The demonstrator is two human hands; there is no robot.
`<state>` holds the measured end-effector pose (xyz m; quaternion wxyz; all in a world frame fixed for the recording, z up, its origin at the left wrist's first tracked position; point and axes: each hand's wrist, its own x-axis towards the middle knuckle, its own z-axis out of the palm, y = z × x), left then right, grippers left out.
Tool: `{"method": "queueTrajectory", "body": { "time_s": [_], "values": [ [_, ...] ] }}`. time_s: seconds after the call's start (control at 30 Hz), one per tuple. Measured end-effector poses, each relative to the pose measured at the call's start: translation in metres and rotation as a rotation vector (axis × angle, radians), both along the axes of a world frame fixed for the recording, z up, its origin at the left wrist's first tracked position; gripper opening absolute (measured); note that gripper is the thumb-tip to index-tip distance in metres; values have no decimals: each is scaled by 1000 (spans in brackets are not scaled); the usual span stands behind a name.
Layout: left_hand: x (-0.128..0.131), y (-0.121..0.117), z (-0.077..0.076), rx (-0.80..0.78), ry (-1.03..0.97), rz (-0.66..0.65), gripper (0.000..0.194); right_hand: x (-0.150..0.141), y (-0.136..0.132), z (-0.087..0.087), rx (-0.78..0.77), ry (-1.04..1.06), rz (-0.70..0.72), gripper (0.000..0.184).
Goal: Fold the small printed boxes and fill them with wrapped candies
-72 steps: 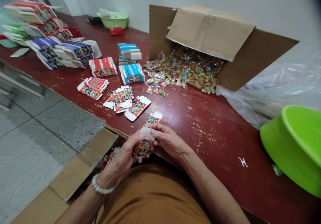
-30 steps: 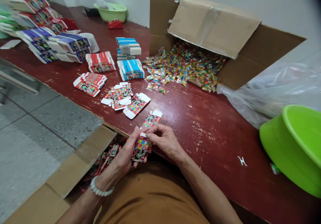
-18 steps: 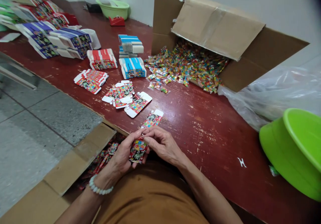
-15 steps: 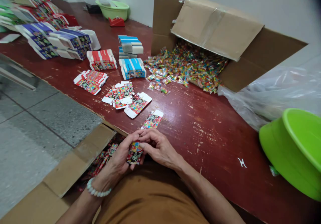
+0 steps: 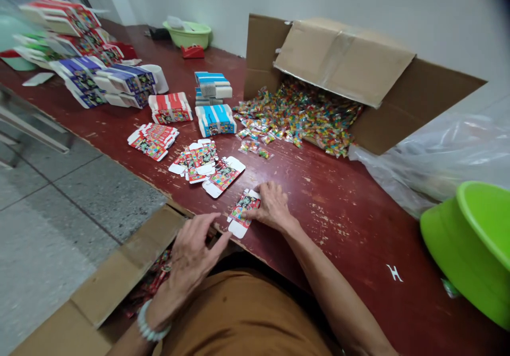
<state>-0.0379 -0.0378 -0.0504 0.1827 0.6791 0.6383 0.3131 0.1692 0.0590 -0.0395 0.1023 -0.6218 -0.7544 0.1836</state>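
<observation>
My right hand (image 5: 273,207) is at the table's front part. Its thumb presses on a flattened red candy carton (image 5: 244,210) with white flaps, and its fingers curl at the carton's right edge. My left hand (image 5: 195,252), with a pale bead bracelet at its wrist, hovers at the table edge beside an open cardboard box (image 5: 119,271). Its fingers and thumb are apart, with nothing seen in them. Red packs (image 5: 153,284) lie inside that box. Several more flattened cartons (image 5: 223,176) lie just beyond my hands on the table.
A large cardboard box (image 5: 346,61) on its side spills small wrapped candies (image 5: 303,114) onto the red table (image 5: 319,196). Bundled blue cartons (image 5: 216,119), red cartons (image 5: 170,108) and purple cartons (image 5: 127,77) stand at the back left. A green tub (image 5: 446,228) is at the right.
The small filled-out red carton between both hands is gone from them. My left hand has opened and moved apart to the left; my right hand has gone to the flattened carton on the table.
</observation>
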Motion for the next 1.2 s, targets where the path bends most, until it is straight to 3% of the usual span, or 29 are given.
{"method": "queueTrajectory", "body": {
  "time_s": [0.07,0.17,0.27,0.4,0.5,0.57,0.67,0.73,0.83,1.0,1.2],
  "values": [
    [20,14,0,53,77,-25,48,0,-6,-3,1,82,-23,58],
    [32,26,0,28,17,-39,54,1,-17,-10,-46,503,-28,43],
    [31,30,8,-241,-388,-96,51,-1,-29,-7,-104,1008,-6,29],
    [30,27,30,-774,-1079,-336,42,-10,-45,8,-188,1313,12,26],
    [34,23,38,-933,-1266,-429,41,-12,-53,17,-242,1279,62,20],
    [36,20,36,-952,-1301,-414,34,-11,-55,21,-124,1096,113,18],
    [37,18,29,-845,-1173,-372,35,-5,-57,27,171,724,191,22],
    [35,17,27,-771,-1016,-398,34,-1,-57,32,238,588,214,24],
    [32,16,28,-731,-945,-422,30,3,-55,39,184,588,270,12],
    [30,18,37,-905,-922,-486,44,10,-52,47,38,685,375,15],
    [37,20,45,-897,-763,-534,47,17,-50,45,-303,797,418,20]
  ]
}}
